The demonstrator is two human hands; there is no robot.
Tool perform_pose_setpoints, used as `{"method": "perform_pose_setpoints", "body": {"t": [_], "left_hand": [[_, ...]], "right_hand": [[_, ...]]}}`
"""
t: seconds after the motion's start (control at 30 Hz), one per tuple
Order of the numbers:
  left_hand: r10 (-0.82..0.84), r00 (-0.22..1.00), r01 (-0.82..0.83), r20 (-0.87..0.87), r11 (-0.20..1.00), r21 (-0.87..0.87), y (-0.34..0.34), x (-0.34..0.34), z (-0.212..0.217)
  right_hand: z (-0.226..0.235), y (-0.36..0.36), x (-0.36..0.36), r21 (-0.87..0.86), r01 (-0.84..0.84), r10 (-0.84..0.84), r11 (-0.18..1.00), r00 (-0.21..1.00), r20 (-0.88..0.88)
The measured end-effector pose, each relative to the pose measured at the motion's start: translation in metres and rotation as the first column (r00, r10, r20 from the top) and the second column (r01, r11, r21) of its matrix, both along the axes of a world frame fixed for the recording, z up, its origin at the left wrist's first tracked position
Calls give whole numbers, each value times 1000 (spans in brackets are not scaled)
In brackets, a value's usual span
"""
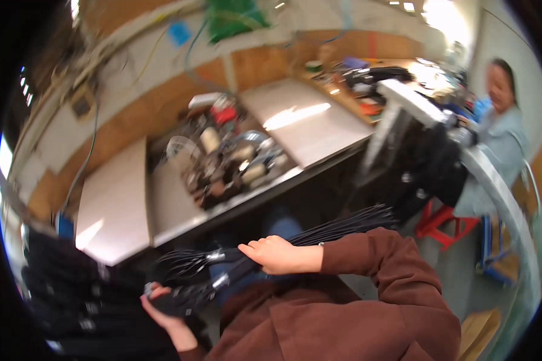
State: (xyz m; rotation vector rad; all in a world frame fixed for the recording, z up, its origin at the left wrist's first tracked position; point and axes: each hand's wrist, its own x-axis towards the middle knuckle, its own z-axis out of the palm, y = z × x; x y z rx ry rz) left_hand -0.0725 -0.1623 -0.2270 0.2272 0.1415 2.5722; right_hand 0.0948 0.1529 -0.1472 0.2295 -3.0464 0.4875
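I have a long bundle of black cords (343, 225) across my lap, in front of the work table (115, 201), and my right hand (277, 254) is closed around its middle, fingers wrapped over, so that the loose strands fan out past my forearm on one side and toward my left on the other. My left hand (162, 305) is lower down, part curled against the end of a nearer black length (190, 299); the fingers are bent around it, but I can't tell how firmly they grip. As far as I can judge, I'm somewhere in the middle of handling these: the cords are gathered together, and a shiny clear-looking band (215, 256) sits on the upper length, with a second pale band (221, 280) on the nearer one. The ends lie loose and uneven, and I can't say whether anything more is left to do to them. A dark heap (72, 295) with pale spots lies at my left; whether it is finished work or waiting work doesn't show. Much is smeared by blur: I can't make out whether the two lengths are separate or one folded over, nor where the nearer one runs beneath my right hand. My left fingertips are partly hidden, and the heap sinks into the dark rim.
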Motion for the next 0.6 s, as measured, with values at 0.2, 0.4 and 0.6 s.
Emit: {"method": "perform_pose_setpoints", "body": {"t": [0.2,0.4,0.6], "left_hand": [[207,950,129,233,418,-899,-64,119,-174],[133,979,166,156,-74,-983,-84,138,-209],[-79,988,52,130,-627,-778,-83,152,-214]], "right_hand": [[-10,-43,-7,-678,-603,436,419,789,-432],[-72,-60,-10,-813,-356,486,461,868,-104],[-89,-65,-30,-724,-369,415,583,901,-126]]}}
